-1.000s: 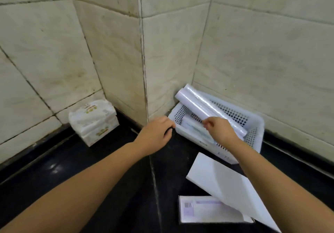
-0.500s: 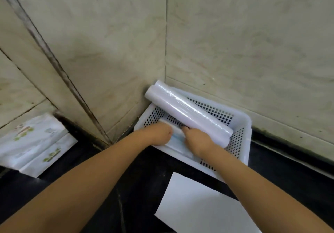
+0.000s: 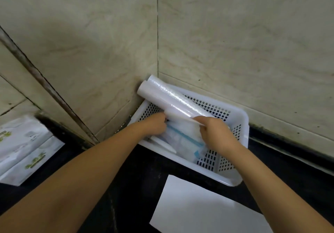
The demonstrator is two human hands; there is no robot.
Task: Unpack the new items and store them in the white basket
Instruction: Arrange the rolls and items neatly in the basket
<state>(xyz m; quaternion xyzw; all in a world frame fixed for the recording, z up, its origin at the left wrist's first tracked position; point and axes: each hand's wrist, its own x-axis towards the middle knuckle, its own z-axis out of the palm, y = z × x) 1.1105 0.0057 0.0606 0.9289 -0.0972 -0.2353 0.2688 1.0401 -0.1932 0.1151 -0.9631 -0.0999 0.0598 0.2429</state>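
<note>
A white perforated basket [image 3: 240, 124] sits on the dark counter in the tiled corner. Two plastic-wrapped white rolls [image 3: 168, 97] lie slanted across it, their upper ends poking over the basket's back-left rim. Under them lies a clear packet with a blue strip [image 3: 182, 139]. Both hands are inside the basket. My left hand [image 3: 155, 125] grips the packet's left end just below the rolls. My right hand [image 3: 215, 131] pinches the packet's top edge where it meets the rolls. The fingertips of both hands are partly hidden.
A white sheet or envelope [image 3: 202, 207] lies on the black counter [image 3: 137, 175] in front of the basket. Stacked tissue packs with green print [image 3: 25, 151] sit at the left. Tiled walls close in behind and to the left.
The view has moved closer to the basket. Both hands have gone deeper into it, the right one shifting rightwards along the packet under the rolls.
</note>
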